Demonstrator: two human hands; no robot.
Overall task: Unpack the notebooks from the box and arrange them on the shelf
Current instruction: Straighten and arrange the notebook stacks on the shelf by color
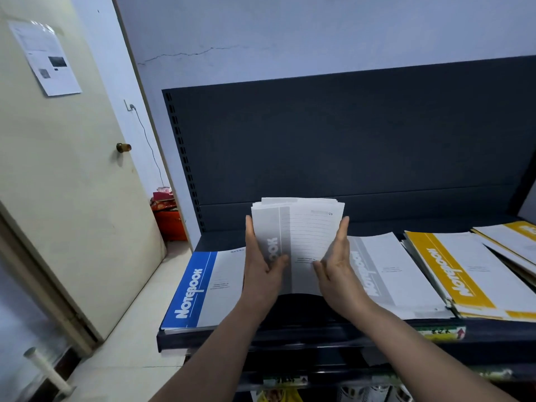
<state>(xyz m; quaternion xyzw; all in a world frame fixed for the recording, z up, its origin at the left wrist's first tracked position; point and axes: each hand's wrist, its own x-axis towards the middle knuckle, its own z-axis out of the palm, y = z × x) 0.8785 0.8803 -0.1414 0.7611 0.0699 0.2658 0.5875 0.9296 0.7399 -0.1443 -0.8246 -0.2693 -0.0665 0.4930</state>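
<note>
I hold a stack of grey-and-white notebooks upright on its lower edge on the dark shelf. My left hand grips its left side and my right hand presses its right side. Left of the stack lies a pile of blue notebooks. On the other side lies a grey pile, then a yellow pile. More yellow ones overlap at the far right. The box is not in view.
The shelf's dark back panel rises behind the stack. A cream door stands open at the left, with red bags on the floor behind it. Lower shelves with goods show below.
</note>
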